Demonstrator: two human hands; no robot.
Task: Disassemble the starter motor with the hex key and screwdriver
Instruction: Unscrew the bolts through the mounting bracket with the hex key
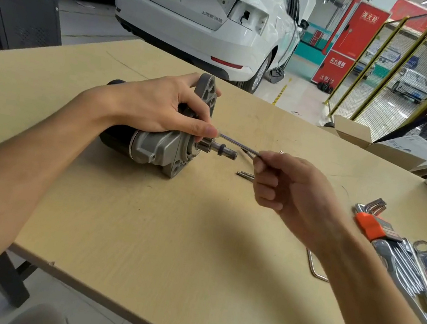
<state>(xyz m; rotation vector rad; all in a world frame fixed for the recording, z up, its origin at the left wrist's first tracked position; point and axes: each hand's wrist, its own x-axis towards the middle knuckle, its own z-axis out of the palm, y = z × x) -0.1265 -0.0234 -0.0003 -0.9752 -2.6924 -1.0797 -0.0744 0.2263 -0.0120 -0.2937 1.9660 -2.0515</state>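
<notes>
your left hand (159, 104) grips the starter motor (164, 142) on the tabletop (140, 220); your right hand (287, 185) pinches a long bolt (238, 144) protruding from its housing.

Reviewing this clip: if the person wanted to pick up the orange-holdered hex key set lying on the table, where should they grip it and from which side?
Probably by the orange holder of the hex key set, from above, fingers across its width. It is the chunky middle part, and its top is exposed; the wrenches crowd its near end.
</notes>
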